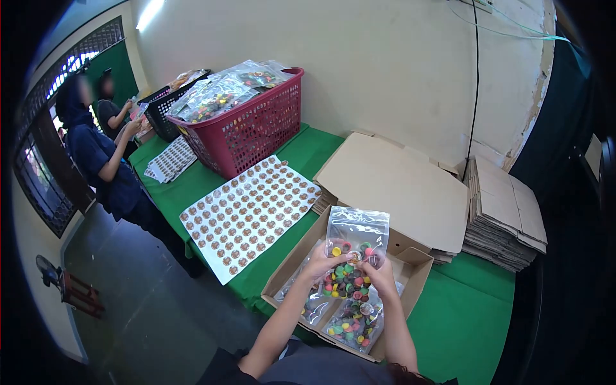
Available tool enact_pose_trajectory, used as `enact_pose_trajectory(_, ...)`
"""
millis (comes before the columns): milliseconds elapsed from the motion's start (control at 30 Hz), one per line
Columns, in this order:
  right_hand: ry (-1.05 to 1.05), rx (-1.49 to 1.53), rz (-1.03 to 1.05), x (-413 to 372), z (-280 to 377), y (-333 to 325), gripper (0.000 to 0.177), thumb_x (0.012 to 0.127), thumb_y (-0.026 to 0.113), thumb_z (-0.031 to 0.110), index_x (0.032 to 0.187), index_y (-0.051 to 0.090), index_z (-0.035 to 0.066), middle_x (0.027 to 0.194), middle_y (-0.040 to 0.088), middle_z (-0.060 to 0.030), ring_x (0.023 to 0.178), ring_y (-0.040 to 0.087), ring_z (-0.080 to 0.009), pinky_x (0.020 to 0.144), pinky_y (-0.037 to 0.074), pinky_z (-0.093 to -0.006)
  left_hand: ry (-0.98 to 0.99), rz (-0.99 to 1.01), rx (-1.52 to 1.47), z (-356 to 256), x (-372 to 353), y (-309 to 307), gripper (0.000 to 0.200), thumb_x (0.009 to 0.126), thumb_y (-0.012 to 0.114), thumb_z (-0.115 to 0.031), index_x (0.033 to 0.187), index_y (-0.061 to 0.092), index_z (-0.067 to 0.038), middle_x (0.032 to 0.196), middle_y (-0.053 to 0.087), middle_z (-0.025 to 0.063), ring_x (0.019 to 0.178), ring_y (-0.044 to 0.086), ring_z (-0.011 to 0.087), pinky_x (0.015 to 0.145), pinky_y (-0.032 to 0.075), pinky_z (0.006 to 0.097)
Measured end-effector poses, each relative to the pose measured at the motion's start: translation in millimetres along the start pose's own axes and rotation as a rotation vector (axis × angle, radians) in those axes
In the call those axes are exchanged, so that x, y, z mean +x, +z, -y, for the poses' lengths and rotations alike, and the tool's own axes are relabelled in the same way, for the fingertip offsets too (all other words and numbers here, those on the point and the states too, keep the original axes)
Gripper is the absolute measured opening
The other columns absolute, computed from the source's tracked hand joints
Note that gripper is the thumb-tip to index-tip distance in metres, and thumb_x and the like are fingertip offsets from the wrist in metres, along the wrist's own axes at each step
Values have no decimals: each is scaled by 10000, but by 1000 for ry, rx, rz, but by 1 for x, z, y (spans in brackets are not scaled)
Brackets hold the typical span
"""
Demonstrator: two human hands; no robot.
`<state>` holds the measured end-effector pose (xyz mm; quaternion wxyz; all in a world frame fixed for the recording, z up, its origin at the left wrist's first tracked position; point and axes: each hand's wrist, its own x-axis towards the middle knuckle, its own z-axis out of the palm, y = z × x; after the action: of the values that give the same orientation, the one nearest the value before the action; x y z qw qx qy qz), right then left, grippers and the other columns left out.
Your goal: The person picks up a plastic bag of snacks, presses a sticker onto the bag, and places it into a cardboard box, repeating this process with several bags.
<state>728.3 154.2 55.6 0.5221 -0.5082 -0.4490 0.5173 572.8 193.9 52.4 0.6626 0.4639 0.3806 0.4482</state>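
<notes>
Between my two hands is a clear zip bag (346,280) of colourful round pieces, held upright above an open cardboard box (410,282). My left hand (321,260) grips the bag's left side, its thumb on the front. On the right side, my right hand (380,273) has its fingers closed on the same bag. A round sticker (353,257) shows on the bag between my thumbs. Inside the box lie more filled bags (357,326), partly hidden by my hands and the held bag.
A sheet of round stickers (250,215) lies left of the box. Behind it stands a red basket (256,128) heaped with filled bags. Flat cardboard (398,186) and a folded stack (500,212) are at the right. Two people stand far left, near a black basket (160,115).
</notes>
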Motion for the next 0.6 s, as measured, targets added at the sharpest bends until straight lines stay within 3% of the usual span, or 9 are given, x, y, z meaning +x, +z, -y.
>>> enact_pose_trajectory(233, 31, 92, -107, 1, -2, -5, 285, 714, 635, 152, 891, 491, -19, 669, 563, -52, 582, 529, -83, 501, 415, -203, -106, 85, 40, 5, 0, 3, 418, 673, 678, -80, 1032, 483, 5, 885, 574, 60, 793, 549, 99, 687, 449, 213)
enact_pose_trajectory(300, -15, -5, -134, 0, -2, -4, 283, 718, 639, 162, 880, 495, -21, 653, 561, -44, 576, 533, -86, 492, 412, -198, -85, 97, 57, 11, 2, 1, 449, 672, 675, -68, 1065, 472, 6, 865, 580, 51, 769, 551, 87, 663, 448, 204)
enact_pose_trajectory(600, 32, 63, -89, 0, -1, -7, 217, 702, 654, 117, 827, 510, 12, 689, 559, -22, 587, 523, -73, 481, 417, -205, -109, 141, -75, 12, -1, 1, 442, 672, 657, -45, 1074, 478, -4, 894, 570, 52, 778, 550, 95, 699, 449, 212)
